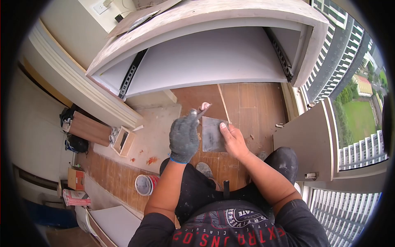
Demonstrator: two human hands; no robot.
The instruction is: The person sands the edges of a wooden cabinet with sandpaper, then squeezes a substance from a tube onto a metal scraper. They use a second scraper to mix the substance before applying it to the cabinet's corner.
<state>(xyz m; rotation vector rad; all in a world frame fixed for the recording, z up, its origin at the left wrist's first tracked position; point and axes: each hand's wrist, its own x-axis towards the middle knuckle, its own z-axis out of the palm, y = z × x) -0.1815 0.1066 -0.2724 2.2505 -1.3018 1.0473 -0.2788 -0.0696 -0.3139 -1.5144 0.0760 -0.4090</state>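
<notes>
My left hand (pixel 184 138), in a grey glove with a blue cuff, is closed around a small putty knife (pixel 201 113), its handle mostly hidden by the fingers. A lump of pinkish paste (pixel 205 106) sits at the blade's tip. Bare, my right hand (pixel 234 140) grips a flat grey plate (pixel 213 133) by its right side, thumb on top. The plate is smeared with darker marks and lies just right of the glove. Both hands are in front of the open cabinet frame (pixel 205 24), which has black drawer rails on its inner sides.
An open paint can (pixel 144 185) stands on the wooden floor (pixel 119 173) at lower left. Further left are a small wooden box (pixel 122 141), a brown board (pixel 89 129) and a black bag (pixel 76 142). A pale panel (pixel 306 140) stands at right by the window.
</notes>
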